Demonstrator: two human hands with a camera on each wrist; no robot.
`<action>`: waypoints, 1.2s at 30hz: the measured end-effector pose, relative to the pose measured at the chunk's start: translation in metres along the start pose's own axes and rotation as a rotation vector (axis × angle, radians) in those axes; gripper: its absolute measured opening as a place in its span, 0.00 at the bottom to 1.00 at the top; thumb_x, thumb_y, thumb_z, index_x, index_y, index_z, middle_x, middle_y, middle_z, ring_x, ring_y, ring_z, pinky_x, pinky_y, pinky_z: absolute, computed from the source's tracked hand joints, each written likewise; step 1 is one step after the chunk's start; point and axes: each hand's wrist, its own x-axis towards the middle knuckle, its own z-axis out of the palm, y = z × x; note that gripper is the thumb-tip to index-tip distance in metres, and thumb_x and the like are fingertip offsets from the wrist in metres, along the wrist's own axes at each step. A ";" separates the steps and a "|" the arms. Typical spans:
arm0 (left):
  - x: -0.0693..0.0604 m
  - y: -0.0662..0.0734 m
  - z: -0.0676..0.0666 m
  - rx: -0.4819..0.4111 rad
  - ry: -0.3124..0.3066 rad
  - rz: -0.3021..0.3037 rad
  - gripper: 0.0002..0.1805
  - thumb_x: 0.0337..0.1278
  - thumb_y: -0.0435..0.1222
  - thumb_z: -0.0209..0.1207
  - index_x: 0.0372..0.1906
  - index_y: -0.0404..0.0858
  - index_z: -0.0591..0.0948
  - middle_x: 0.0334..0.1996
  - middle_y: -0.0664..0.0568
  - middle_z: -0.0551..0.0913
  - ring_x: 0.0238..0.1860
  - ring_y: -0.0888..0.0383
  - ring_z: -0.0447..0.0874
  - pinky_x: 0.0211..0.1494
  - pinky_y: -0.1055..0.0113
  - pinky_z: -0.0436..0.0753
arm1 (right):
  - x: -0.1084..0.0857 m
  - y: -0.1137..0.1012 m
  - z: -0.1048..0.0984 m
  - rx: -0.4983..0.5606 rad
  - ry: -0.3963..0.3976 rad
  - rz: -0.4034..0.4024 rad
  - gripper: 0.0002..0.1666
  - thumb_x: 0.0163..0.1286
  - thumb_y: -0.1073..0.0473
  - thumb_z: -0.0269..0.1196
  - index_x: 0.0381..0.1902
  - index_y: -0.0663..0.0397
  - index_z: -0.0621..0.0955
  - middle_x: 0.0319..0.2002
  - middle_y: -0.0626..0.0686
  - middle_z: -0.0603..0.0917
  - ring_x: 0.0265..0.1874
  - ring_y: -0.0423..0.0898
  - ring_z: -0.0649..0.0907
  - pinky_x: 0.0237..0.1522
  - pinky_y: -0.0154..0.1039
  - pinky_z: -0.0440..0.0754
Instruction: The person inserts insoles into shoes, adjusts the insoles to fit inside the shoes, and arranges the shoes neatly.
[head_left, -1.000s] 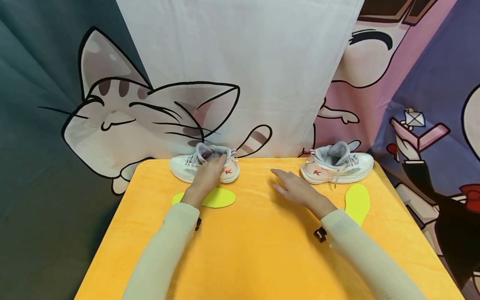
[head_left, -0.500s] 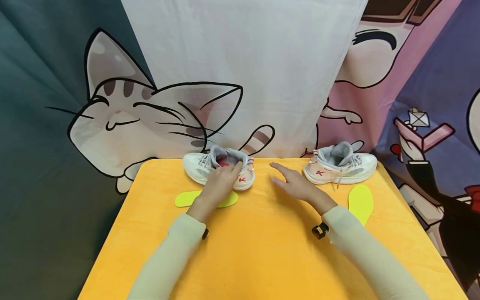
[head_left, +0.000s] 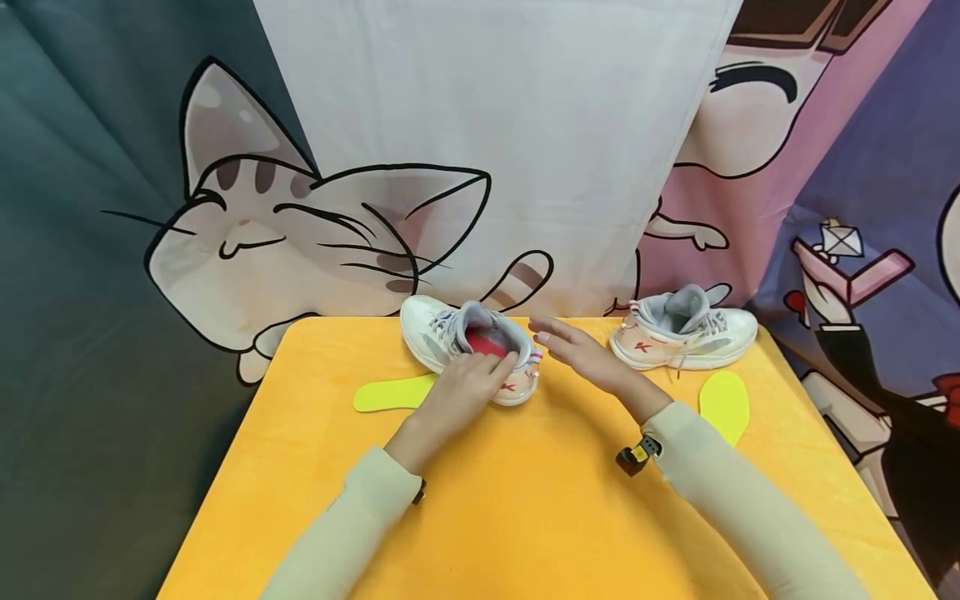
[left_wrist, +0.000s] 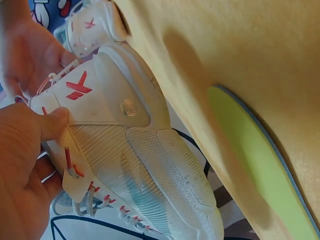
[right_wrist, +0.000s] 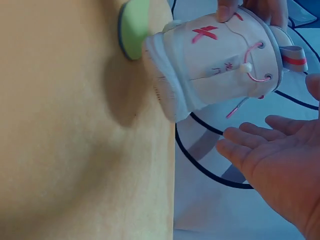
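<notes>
My left hand (head_left: 467, 388) grips the near side of the collar of a white shoe (head_left: 427, 332), whose red inside shows at the opening. In the left wrist view the thumb of the left hand (left_wrist: 25, 165) presses the outer side of the shoe (left_wrist: 145, 165) below its red logo, fingers inside the opening. My right hand (head_left: 577, 354) is held just right of the heel, fingers extended. The right wrist view shows the right hand (right_wrist: 275, 160) palm up and empty, beside the shoe's heel (right_wrist: 220, 60), not touching it.
A second white shoe (head_left: 686, 329) stands at the table's back right, with a yellow-green insole (head_left: 724, 404) in front of it. Another yellow-green insole (head_left: 390, 395) lies left of my left hand, partly covered. A printed cloth (head_left: 525, 125) hangs behind the yellow table (head_left: 525, 517).
The left hand has carried the left shoe to the right and nearer, with its heel turned toward me. The right hand has shifted slightly left, close to the heel.
</notes>
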 end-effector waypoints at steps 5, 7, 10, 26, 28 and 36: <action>0.000 0.010 -0.002 0.009 0.011 0.044 0.17 0.70 0.29 0.54 0.60 0.39 0.80 0.41 0.50 0.86 0.37 0.53 0.84 0.40 0.63 0.82 | -0.005 -0.001 0.002 0.014 -0.018 0.035 0.36 0.84 0.48 0.48 0.81 0.59 0.57 0.79 0.64 0.62 0.78 0.63 0.63 0.77 0.63 0.59; -0.001 0.014 -0.003 0.013 0.010 0.058 0.17 0.70 0.29 0.55 0.60 0.40 0.80 0.41 0.50 0.86 0.38 0.54 0.84 0.41 0.64 0.82 | -0.006 -0.001 0.005 0.001 -0.022 0.054 0.37 0.84 0.47 0.49 0.82 0.58 0.57 0.80 0.63 0.61 0.78 0.62 0.63 0.77 0.64 0.60; -0.002 0.019 -0.005 0.002 -0.001 0.075 0.17 0.71 0.28 0.56 0.61 0.39 0.80 0.43 0.50 0.86 0.40 0.54 0.85 0.44 0.63 0.84 | -0.010 -0.001 0.009 0.024 -0.022 0.083 0.37 0.84 0.49 0.49 0.82 0.59 0.56 0.80 0.63 0.59 0.78 0.63 0.63 0.77 0.62 0.60; -0.009 0.035 -0.002 -0.094 0.023 0.212 0.17 0.71 0.31 0.58 0.61 0.42 0.83 0.47 0.54 0.87 0.48 0.56 0.84 0.59 0.62 0.82 | -0.042 0.011 0.023 0.246 -0.012 0.187 0.35 0.82 0.60 0.46 0.80 0.70 0.52 0.73 0.75 0.65 0.64 0.55 0.76 0.56 0.30 0.80; -0.011 0.037 -0.001 -0.099 0.020 0.231 0.17 0.72 0.31 0.57 0.61 0.42 0.83 0.48 0.55 0.87 0.49 0.57 0.83 0.60 0.62 0.81 | -0.047 0.013 0.025 0.248 0.006 0.199 0.34 0.81 0.61 0.46 0.79 0.70 0.54 0.72 0.75 0.67 0.64 0.56 0.77 0.57 0.33 0.81; -0.015 0.042 0.000 -0.128 0.029 0.261 0.18 0.71 0.29 0.58 0.61 0.42 0.84 0.48 0.55 0.88 0.51 0.57 0.85 0.63 0.61 0.81 | -0.063 0.013 0.031 0.193 0.052 0.222 0.34 0.80 0.62 0.48 0.78 0.70 0.57 0.72 0.73 0.68 0.69 0.63 0.74 0.70 0.52 0.75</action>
